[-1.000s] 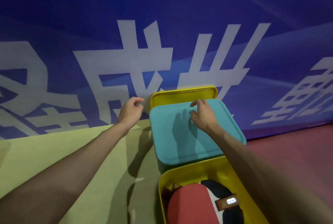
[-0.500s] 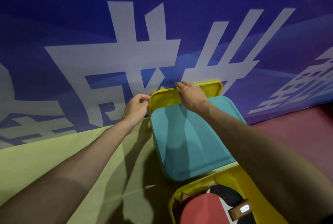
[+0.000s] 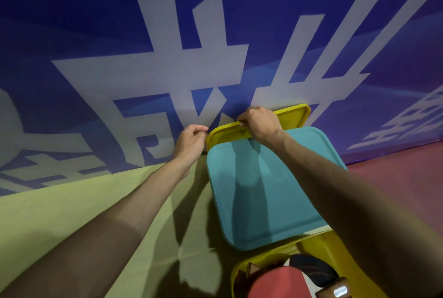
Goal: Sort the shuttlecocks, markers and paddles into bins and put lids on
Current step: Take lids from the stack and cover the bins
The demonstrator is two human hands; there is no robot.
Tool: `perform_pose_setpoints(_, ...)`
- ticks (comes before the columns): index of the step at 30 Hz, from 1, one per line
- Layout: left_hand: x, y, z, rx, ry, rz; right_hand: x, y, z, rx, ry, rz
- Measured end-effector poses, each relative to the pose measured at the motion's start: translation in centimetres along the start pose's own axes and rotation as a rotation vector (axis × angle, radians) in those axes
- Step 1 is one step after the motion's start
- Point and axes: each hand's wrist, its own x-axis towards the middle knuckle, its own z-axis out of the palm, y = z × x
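Yellow lid (image 3: 293, 115) stands on edge just right of the view's centre, tilted back against a blue banner (image 3: 167, 58) with large pale characters. The right hand (image 3: 260, 124) grips its top rim, fingers curled over the edge and knuckles toward the camera. At 9 o'clock from the lid, the left hand (image 3: 190, 144) sits just beside the lid's left corner with fingers and thumb curled together; I cannot tell whether it touches or holds the lid. At 6 o'clock from the yellow lid, a teal lid (image 3: 275, 197) lies flat, crossed by the arms' shadows. Further toward 5 o'clock, at the bottom edge, an open yellow bin (image 3: 318, 246) holds a red paddle (image 3: 275, 283) and a dark paddle (image 3: 311, 271). A pale green mat (image 3: 72, 214) covers the floor toward 8 o'clock, and reddish floor (image 3: 395, 173) shows at 3 o'clock.
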Motion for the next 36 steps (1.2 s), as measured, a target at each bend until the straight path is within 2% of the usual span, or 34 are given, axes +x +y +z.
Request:
perform_pose_setpoints(6,-1.1,1.1,-1.3,-0.047,0.084,-0.094,-0.9,-1.3,-2.9,0.060,0.031,-0.026)
perform_pose_setpoints(11,-2.5,2.4,-3.6,-0.798,0.057,-0.405,-3.2,-3.7,-6.2,-0.038,0.136,-0.178)
perform_pose_setpoints(15,-4.7,2.5,-6.5,-1.064,0.134,-0.475,-5.3,-7.0,-8.0,-0.103,0.203,-0.310)
perform_pose_setpoints(20,-8.7,1.3,-10.1,-1.171,0.101,-0.460,-8.3,-12.4,-9.2,-0.211,0.253,-0.442)
perform_pose_setpoints(23,-10.9,-0.4,-12.4,-1.218,0.143,-0.416,-9.6,-15.2,-8.8,-0.170,0.292,-0.531)
perform_pose_setpoints(28,-13.8,-3.2,-15.5,-1.207,0.231,-0.398,-11.7,-18.4,-8.2,-0.112,0.183,-0.606)
perform_pose_setpoints(30,-15.5,-3.7,-16.5,-1.193,0.278,-0.400,-12.4,-19.4,-8.1,-0.020,0.143,-0.560)
perform_pose_setpoints(32,-17.1,-4.3,-17.4,-1.196,0.301,-0.373,-13.1,-19.6,-7.9,0.039,0.181,-0.490)
perform_pose_setpoints(36,-20.0,-5.5,-18.8,-1.221,0.425,-0.335,-14.5,-17.9,-7.2,-0.050,0.240,-0.288)
